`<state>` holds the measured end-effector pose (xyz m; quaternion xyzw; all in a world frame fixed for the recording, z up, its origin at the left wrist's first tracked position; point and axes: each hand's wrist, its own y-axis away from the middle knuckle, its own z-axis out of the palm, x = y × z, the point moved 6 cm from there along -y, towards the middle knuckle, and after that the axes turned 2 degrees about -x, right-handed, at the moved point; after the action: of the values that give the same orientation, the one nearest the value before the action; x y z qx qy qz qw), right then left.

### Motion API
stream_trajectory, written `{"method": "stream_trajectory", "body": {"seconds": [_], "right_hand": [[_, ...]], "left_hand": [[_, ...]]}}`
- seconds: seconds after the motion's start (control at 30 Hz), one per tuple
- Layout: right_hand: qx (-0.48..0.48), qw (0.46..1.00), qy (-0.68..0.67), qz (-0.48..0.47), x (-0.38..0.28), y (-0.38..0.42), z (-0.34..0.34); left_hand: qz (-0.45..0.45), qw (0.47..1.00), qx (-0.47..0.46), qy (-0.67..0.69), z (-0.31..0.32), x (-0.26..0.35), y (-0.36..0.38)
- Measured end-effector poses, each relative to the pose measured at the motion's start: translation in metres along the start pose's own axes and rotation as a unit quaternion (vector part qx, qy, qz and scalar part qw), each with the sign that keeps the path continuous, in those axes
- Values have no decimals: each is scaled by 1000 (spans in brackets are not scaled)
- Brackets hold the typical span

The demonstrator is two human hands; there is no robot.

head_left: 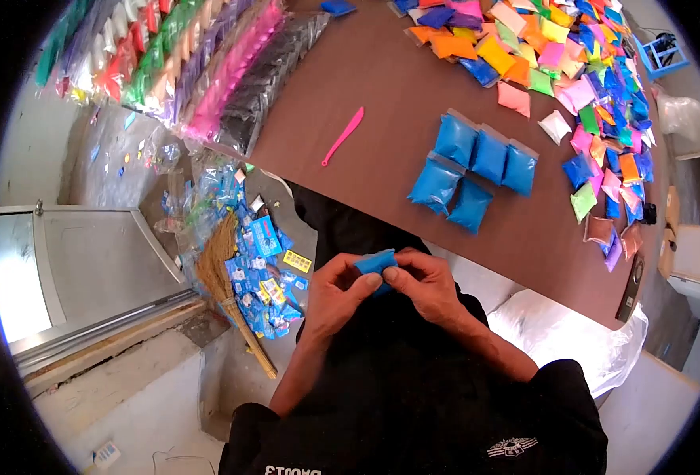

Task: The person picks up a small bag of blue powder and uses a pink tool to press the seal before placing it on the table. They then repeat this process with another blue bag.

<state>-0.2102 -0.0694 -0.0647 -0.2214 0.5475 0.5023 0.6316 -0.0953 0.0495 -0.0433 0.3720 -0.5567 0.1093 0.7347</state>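
Blue packet [377,261] is pinched by left hand [338,289] and right hand [427,283], its lower part mostly hidden, just off near edge of brown table [397,95]. Five blue bags [488,156] are grouped beyond; open room is seen around pink knife [344,136], farther multicoloured packets [496,56] being cut off at top.

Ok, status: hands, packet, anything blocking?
Left hand, right hand: both pinching blue packet. Five blue packets on brown table. Pink plastic knife lying apart. Nothing visibly blocking.

Held packet [376,261] blue; knife [343,137] pink; table [397,95] brown; shirt [397,380] black.
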Motion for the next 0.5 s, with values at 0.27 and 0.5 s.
{"method": "stream_trajectory", "body": {"seconds": [0.27,0.5], "right_hand": [[22,999,-11,27,-7,-2,9],[48,998,-6,32,7,-2,0]], "left_hand": [[57,992,-23,-112,-9,2,-1],[26,998,-24,-59,-4,-7,3]]}}
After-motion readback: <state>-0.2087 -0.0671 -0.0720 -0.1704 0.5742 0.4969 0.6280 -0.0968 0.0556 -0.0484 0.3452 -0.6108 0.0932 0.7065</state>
